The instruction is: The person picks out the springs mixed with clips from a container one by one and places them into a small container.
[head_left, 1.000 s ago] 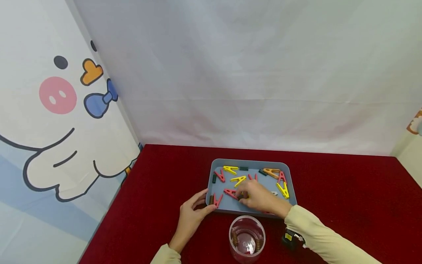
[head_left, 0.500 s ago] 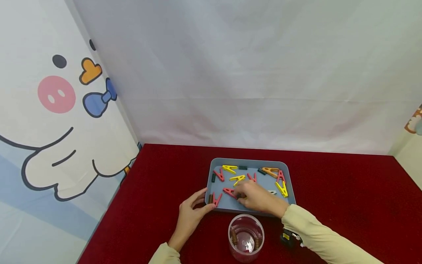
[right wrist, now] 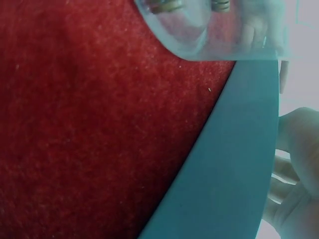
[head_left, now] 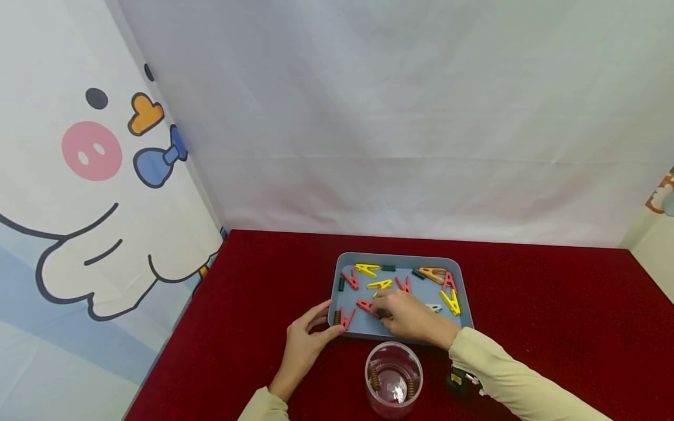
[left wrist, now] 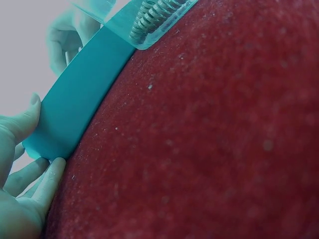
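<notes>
In the head view my left hand (head_left: 308,339) holds the near left corner of a shallow grey-blue tray (head_left: 458,269), thumb at the rim, fingers against the side. My right hand (head_left: 408,316) reaches down into the tray, fingers curled, pinching a small dark coil spring (head_left: 384,314) mostly hidden by them. Just left of those fingertips lies a red clip (head_left: 365,306). Another red clip (head_left: 346,318) and a brown spring (head_left: 337,317) lie by my left thumb. From the right wrist view, the right hand (right wrist: 299,169) shows behind the tray's wall (right wrist: 224,164).
A clear plastic jar (head_left: 394,346) with several brown springs stands before the tray. Yellow clips (head_left: 450,302), an orange clip (head_left: 433,275), a white clip (head_left: 434,307) and dark green springs (head_left: 388,268) lie in the tray. A red cloth (head_left: 553,316) covers the table.
The right hand has shifted slightly within the tray, its fingers still low by the red clip; more of the white clip shows. The left hand keeps its place at the corner.
</notes>
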`<state>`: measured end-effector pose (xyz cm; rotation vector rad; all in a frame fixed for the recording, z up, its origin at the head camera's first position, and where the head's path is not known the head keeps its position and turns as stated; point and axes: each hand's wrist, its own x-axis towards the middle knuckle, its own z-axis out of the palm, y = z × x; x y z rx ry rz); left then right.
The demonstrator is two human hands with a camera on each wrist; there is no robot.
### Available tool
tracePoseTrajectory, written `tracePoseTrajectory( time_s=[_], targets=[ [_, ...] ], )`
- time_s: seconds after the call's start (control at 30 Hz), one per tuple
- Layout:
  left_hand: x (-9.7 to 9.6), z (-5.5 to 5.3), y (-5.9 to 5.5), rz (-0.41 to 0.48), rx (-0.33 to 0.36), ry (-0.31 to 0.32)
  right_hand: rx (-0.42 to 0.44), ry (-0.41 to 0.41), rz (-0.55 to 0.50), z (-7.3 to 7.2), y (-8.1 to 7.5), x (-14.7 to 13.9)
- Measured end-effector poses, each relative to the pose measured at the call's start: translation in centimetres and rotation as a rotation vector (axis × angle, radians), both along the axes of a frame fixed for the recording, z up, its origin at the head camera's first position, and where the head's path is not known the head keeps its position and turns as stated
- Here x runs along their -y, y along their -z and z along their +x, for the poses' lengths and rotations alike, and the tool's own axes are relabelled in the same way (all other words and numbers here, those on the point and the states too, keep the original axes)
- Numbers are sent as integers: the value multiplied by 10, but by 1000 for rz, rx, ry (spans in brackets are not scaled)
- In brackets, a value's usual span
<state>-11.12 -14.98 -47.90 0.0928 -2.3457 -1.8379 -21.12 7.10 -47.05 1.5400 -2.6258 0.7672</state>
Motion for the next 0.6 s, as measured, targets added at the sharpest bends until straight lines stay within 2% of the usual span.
tracePoseTrajectory(
  time_s=[0.43, 0.5, 0.6],
  targets=[
    [0, 1, -1, 1, 12, 4, -61, 5, 40, 3, -1, 1],
    [1, 0, 1, 10, 0, 11, -63, 10, 55, 3, -2, 1],
    [3, -4, 14, 16, -7, 6, -51, 16, 72, 4, -3, 0]
  ],
)
